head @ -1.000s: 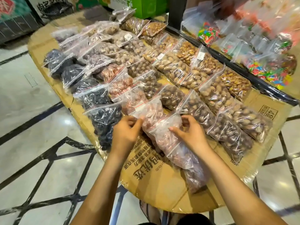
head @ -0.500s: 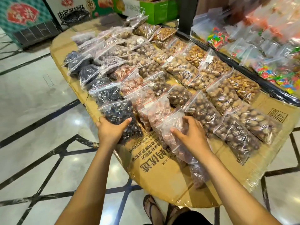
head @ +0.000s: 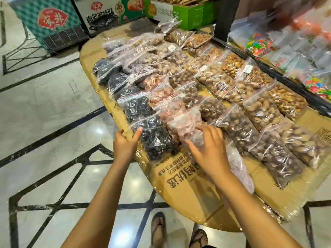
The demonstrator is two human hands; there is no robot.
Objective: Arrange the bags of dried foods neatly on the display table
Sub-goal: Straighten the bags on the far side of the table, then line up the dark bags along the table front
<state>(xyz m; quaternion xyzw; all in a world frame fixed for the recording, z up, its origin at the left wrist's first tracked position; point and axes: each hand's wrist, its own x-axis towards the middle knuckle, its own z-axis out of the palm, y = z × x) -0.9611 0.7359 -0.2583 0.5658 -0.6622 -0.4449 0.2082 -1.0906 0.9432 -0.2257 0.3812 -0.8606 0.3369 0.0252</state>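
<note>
Clear zip bags of dried foods lie in slanted rows on a cardboard-covered display table (head: 180, 178). At the near end of the left row lies a bag of dark dried fruit (head: 154, 136). My left hand (head: 125, 144) rests at its left edge, thumb touching the bag, fingers at the table's rim. Beside it is a bag of pinkish-red nuts (head: 186, 122); my right hand (head: 209, 151) lies spread over its lower end. Another pale pinkish bag (head: 240, 169) lies partly under my right forearm. Rows of brown nut bags (head: 238, 126) fill the right side.
A black-edged stand with bags of colourful sweets (head: 259, 43) borders the table on the right. A green box (head: 180, 13) and printed cartons (head: 53, 20) stand at the far end. Marble floor lies to the left; my sandalled feet (head: 159, 228) stand by the near edge.
My left hand left the pinkish bag and went to the left edge of the dark fruit bag. My right hand let go its pinch and now lies flat. The view swung upward.
</note>
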